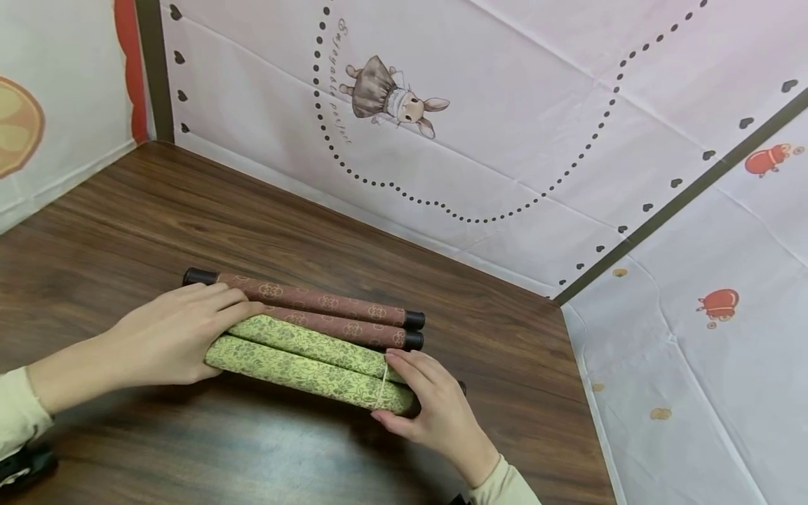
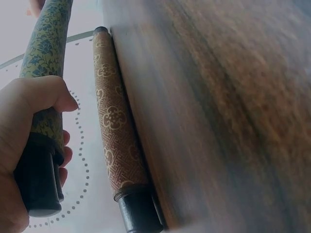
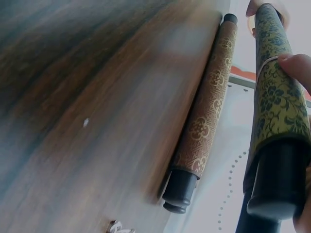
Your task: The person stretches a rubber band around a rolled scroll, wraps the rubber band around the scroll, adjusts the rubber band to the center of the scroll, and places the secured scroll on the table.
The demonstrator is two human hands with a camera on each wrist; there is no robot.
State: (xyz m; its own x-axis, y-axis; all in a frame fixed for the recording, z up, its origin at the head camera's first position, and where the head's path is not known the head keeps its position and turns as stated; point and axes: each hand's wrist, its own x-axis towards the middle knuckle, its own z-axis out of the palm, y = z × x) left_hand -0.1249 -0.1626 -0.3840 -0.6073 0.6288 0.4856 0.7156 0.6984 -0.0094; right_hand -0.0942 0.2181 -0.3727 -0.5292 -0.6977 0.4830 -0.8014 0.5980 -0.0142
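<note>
A rolled green scroll (image 1: pixel 309 365) with a dark floral pattern is held in both hands, its two rolls side by side. The left hand (image 1: pixel 173 330) grips one end, thumb and fingers round it near the black end caps (image 2: pixel 39 179). At the other end, the right hand (image 1: pixel 435 407) pinches it beside a thin pale string (image 1: pixel 382 386) looped round both rolls. In the wrist views the green scroll is raised off the table. Behind it, a reddish-brown scroll (image 1: pixel 328 301) with gold flower motifs and black ends lies on the table, untouched as far as the wrist views show.
The dark wood-grain table (image 1: pixel 252 449) meets a pale printed cloth wall (image 1: pixel 505 126) at the back, with more cloth walls left and right. A black object (image 1: pixel 28 463) sits by the left sleeve. A small shiny item (image 3: pixel 119 227) shows at the right wrist view's bottom edge.
</note>
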